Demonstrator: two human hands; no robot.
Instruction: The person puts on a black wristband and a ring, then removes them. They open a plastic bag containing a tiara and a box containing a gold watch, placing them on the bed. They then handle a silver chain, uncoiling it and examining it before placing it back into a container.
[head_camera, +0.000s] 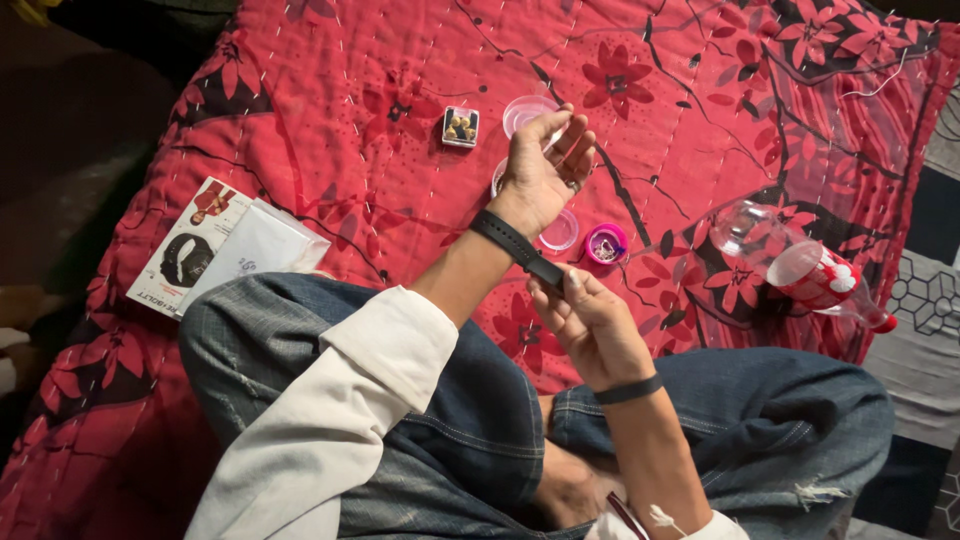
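While we sit cross-legged on the red flowered quilt (330, 90), our knees in jeans (470, 400) take up the near part of the view, and everything else we place by the quilt. On its left edge lies a flat box with a watch pictured on it (185, 255), with a white plastic packet (262, 245) overlapping it. Toward the quilt's right edge a clear plastic bottle with a red label (805, 268) lies on its side, its cap end pointing off the quilt.

Our left hand (545, 170) is raised over the middle of the quilt, wrist turned up, fingers loosely curled and holding nothing; it seems held so to offer the wrist. Around that wrist sits a black watch strap (510, 240). Our right hand (590, 320) pinches the strap's free end between thumb and fingertips, likely to fasten or adjust it; a thin dark band circles that wrist too.

Past the left hand lie clear round lids (525, 112), partly hidden behind the fingers, so we cannot count them. Beside them are a small square case (460, 127) and a small pink tub (606, 243); what it holds is too small to tell. The watch face itself is out of sight.
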